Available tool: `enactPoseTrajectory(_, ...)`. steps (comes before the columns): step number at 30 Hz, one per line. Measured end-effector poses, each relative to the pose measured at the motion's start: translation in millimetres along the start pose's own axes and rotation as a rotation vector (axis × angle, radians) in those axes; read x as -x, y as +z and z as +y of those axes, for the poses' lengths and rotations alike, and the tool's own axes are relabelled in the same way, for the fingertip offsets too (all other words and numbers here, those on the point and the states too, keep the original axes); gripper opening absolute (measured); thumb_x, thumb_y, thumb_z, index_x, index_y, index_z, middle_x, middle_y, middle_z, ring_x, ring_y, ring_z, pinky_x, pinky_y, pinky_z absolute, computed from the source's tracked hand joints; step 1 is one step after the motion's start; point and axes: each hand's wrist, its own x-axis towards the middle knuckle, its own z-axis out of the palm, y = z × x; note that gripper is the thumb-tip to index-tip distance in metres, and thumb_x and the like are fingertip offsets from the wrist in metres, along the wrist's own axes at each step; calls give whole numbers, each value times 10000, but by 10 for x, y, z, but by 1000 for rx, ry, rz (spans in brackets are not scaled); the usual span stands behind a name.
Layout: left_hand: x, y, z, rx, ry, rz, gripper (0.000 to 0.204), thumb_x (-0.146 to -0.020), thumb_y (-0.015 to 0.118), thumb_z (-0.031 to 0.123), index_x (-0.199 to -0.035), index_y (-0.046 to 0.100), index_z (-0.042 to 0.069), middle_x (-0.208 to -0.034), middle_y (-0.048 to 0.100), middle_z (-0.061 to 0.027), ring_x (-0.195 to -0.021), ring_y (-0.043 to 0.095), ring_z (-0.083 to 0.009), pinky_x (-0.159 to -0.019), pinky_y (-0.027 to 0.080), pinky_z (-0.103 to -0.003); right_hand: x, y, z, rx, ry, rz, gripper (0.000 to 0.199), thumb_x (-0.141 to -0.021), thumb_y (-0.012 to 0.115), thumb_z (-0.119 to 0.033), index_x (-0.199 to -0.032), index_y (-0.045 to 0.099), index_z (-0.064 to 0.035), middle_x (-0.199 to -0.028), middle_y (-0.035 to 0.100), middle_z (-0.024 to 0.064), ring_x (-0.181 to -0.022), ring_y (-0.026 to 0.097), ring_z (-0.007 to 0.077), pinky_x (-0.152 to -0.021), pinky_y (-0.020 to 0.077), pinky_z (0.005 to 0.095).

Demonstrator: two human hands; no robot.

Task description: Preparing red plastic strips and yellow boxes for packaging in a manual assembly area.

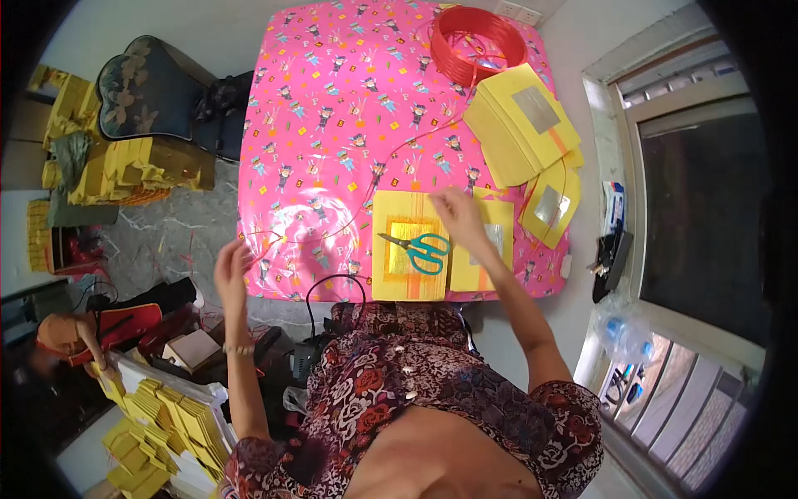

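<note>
At the left edge of the pink table, my left hand (232, 269) is closed, its fingertips pinched at a thin red cord (397, 155) that trails across the cover. My right hand (459, 218) is above the upper edge of the yellow card pieces, fingers bent together; what they pinch, if anything, is too small to make out. Below it, scissors with teal handles (428, 254) lie on a yellow card stack (386, 287) with a shiny gold panel. Partly under my right wrist is another yellow card piece (504, 218) with a silvery panel.
A red cord coil (439, 51) sits at the table's far right. Yellow folded cards (499, 154) lie nearer, beside the wall. A dark chair (137, 91) and yellow card piles (125, 170) stand at left. More yellow bundles (179, 420) are at lower left. A window (698, 191) is at right.
</note>
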Motion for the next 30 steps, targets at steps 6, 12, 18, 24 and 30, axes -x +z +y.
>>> enactPoseTrajectory(6,-268,1981,725,60,222,-342,196,-943,521,111,-1097,588,10,-997,641,-69,-892,621,-141,-764,515,-278,-1416,-640,1065,476,196,137,423,-869,626,-316,-1125,524,5,-842,630,131,-735,625,205,-627,505,337)
enactPoseTrajectory(12,-478,3494,1184,-39,395,-444,271,-903,565,130,-1151,552,24,-1003,630,-107,-898,618,-182,-755,518,-303,-2352,-1711,1897,182,155,437,428,-877,602,-364,-1148,527,-41,-967,573,51,-872,556,172,-703,481,341)
enactPoseTrajectory(18,-395,3340,982,-471,596,195,482,-860,607,188,-1291,447,42,-1164,539,-227,-1045,566,-295,-702,518,-366,-1859,-117,368,-380,337,-29,299,-966,485,-304,-1074,578,-41,-1011,598,49,-911,587,153,-772,504,343)
enactPoseTrajectory(24,-311,3010,873,-189,255,-159,261,-949,482,211,-1086,537,-5,-769,605,-148,-706,622,-225,-624,509,-335,-1700,350,-752,-527,167,-347,314,-990,449,-249,-1146,559,1,-1000,613,77,-943,608,169,-834,520,322)
enactPoseTrajectory(30,-135,2202,1109,477,-77,-262,269,-1012,355,236,-961,546,53,-604,456,10,-526,467,-92,-507,419,-256,-1433,837,-887,-471,131,-288,399,-1010,381,-333,-1209,534,-24,-1061,600,79,-1048,573,179,-897,470,340)
